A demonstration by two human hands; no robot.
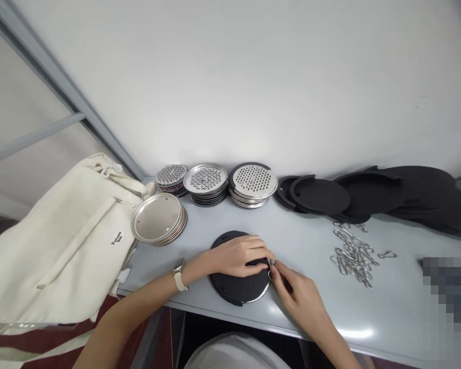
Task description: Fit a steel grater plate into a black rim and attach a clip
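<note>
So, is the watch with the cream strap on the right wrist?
No, the watch with the cream strap sits on the left wrist, and the right wrist is bare.

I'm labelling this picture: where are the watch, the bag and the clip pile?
Watch (179, 265): head view, its face.
Bag (72, 225): head view, its cream side.
Clip pile (355, 256): head view, its middle.
</note>
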